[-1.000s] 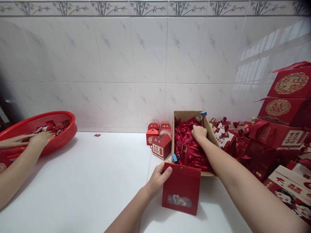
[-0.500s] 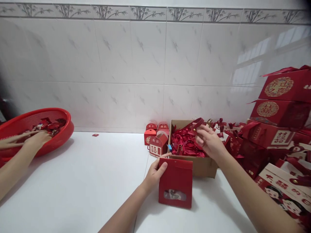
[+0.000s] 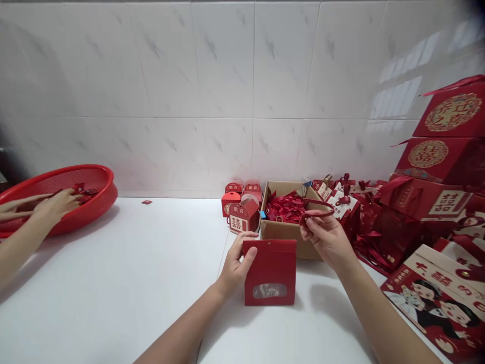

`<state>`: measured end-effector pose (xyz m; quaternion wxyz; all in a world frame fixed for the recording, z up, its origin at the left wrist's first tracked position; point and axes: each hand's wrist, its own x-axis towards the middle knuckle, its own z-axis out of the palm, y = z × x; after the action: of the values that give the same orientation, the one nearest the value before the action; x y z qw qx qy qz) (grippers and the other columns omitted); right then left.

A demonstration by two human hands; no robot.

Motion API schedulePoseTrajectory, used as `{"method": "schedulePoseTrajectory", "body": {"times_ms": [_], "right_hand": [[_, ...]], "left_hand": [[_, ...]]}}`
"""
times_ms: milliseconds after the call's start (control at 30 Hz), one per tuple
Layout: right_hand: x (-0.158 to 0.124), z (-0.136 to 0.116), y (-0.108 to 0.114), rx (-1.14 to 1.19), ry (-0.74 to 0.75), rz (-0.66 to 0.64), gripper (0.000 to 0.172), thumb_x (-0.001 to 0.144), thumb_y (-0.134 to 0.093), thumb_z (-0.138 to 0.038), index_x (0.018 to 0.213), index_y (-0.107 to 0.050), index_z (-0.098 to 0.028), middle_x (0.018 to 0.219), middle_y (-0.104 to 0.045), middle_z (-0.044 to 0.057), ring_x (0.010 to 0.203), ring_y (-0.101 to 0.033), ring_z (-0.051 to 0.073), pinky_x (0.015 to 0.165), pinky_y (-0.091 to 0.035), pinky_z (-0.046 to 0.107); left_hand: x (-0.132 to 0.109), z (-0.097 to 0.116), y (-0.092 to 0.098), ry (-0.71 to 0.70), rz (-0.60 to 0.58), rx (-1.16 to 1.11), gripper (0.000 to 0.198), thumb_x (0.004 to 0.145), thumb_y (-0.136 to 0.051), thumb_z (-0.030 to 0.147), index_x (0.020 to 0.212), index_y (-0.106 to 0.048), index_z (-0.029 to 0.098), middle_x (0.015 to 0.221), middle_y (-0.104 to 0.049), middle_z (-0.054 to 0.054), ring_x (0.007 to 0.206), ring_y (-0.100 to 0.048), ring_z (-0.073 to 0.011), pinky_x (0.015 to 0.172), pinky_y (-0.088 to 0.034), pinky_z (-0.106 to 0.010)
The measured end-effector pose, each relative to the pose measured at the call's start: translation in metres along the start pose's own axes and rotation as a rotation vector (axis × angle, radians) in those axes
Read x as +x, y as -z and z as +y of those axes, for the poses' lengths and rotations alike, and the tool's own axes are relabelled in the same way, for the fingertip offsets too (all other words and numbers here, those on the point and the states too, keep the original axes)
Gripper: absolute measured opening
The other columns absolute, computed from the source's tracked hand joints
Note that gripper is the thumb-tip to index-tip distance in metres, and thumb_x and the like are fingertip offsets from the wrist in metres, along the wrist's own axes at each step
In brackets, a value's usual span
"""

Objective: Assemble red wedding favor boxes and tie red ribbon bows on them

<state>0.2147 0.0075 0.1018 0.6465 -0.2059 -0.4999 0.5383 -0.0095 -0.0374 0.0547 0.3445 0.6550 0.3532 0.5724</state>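
Note:
A red gift box (image 3: 270,265) with a small oval window stands upright on the white table. My left hand (image 3: 238,265) grips its upper left edge, the thumb on the near face and the fingers behind. Above and right of it, my right hand (image 3: 328,237) pinches a dark red ribbon strap (image 3: 320,212) that bends into a loop. Just behind the gift box is an open cardboard box (image 3: 284,231) holding a heap of red ribbons (image 3: 284,206). My right hand is at that cardboard box's right front side.
Several small red boxes (image 3: 242,216) stand left of the cardboard box. Stacked red gift boxes (image 3: 428,156) and an illustrated box (image 3: 441,303) fill the right side. At far left, another person's hands (image 3: 56,207) reach into a red basket (image 3: 108,194). A red scrap (image 3: 147,202) lies near the wall.
My right hand has drawn the ribbon strap out from over the cardboard box, down and toward me. My left hand keeps its grip on the gift box. The view has tilted down.

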Motion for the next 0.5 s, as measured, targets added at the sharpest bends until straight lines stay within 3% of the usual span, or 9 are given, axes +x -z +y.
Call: {"method": "schedulePoseTrajectory", "body": {"times_ms": [200, 333, 500], "right_hand": [[-0.029, 0.010, -0.006, -0.220, 0.185, -0.098, 0.014, 0.070, -0.075, -0.026, 0.081, -0.067, -0.025, 0.079, -0.065, 0.000, 0.071, -0.060, 0.013, 0.063, -0.052, 0.027], [-0.041, 0.008, -0.015, -0.499, 0.339, -0.247, 0.002, 0.078, -0.067, -0.025, 0.079, -0.065, -0.025, 0.078, -0.060, 0.003, 0.079, -0.057, 0.018, 0.075, -0.049, 0.036], [-0.047, 0.010, -0.024, -0.810, 0.419, -0.318, 0.010, 0.083, -0.057, -0.022, 0.079, -0.065, -0.025, 0.084, -0.049, 0.005, 0.082, -0.052, 0.019, 0.070, -0.047, 0.033]], "left_hand": [[-0.006, 0.003, -0.009, 0.035, 0.029, 0.006, 0.026, 0.088, -0.049, 0.039, 0.102, -0.056, 0.019, 0.102, -0.060, -0.008, 0.089, -0.057, -0.0203, 0.075, -0.047, -0.028], [-0.009, 0.005, -0.011, 0.024, 0.025, 0.038, 0.021, 0.088, -0.050, 0.037, 0.098, -0.057, 0.019, 0.094, -0.061, -0.006, 0.082, -0.057, -0.0177, 0.069, -0.046, -0.025], [-0.011, 0.005, -0.011, -0.073, 0.007, 0.106, 0.015, 0.088, -0.051, 0.031, 0.094, -0.058, 0.019, 0.087, -0.062, -0.004, 0.073, -0.057, -0.0147, 0.065, -0.045, -0.024]]}}
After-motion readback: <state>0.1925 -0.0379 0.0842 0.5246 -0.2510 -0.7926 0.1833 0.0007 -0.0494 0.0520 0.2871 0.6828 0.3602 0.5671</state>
